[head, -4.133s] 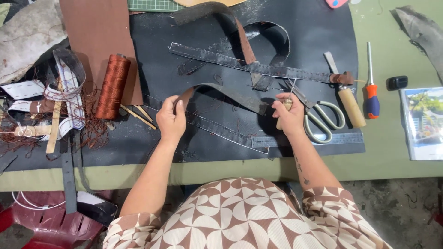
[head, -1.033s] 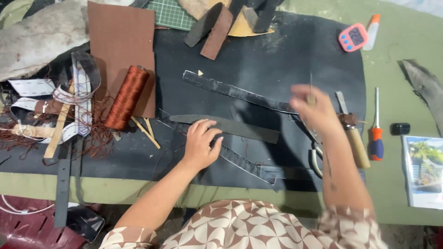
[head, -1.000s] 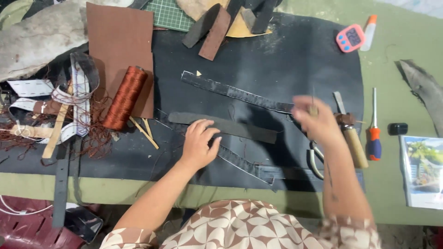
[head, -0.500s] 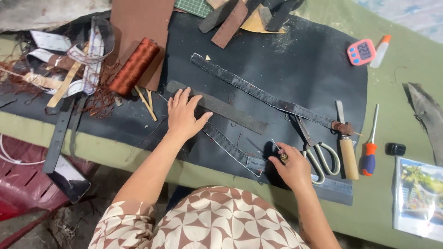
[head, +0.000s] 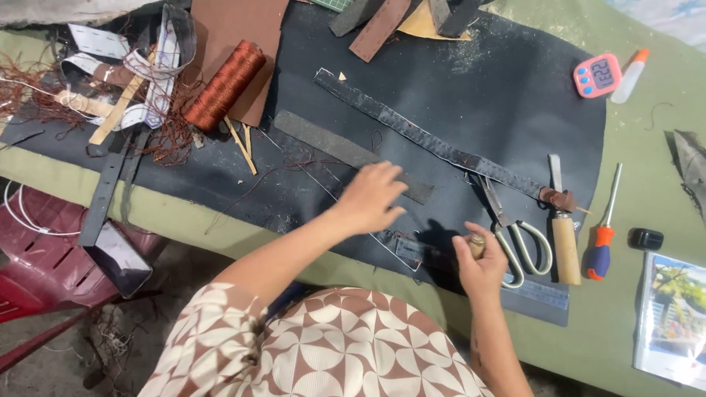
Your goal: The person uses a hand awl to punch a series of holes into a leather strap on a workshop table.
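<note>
My left hand (head: 370, 198) hovers, fingers spread and slightly blurred, over the right part of a dark grey leather strip (head: 323, 144) that lies flat on the black mat (head: 478, 95). My right hand (head: 479, 263) is closed around a small wooden-handled awl (head: 477, 245) near the mat's front edge, just above a steel ruler (head: 540, 292). A longer dark strap (head: 412, 132) with light stitched edges runs diagonally behind both hands. A second thin strap passes under my left hand toward the ruler.
Scissors (head: 509, 234), a wooden-handled knife (head: 563, 234) and an orange-handled screwdriver (head: 604, 237) lie right of my right hand. A copper thread spool (head: 225, 85) and tangled scraps sit at left. A pink timer (head: 597, 75) and a booklet (head: 673, 317) are at right.
My left hand slid right along the grey strip, from its left end to near its right end. My right hand with the awl came down from mid-air to the front edge.
</note>
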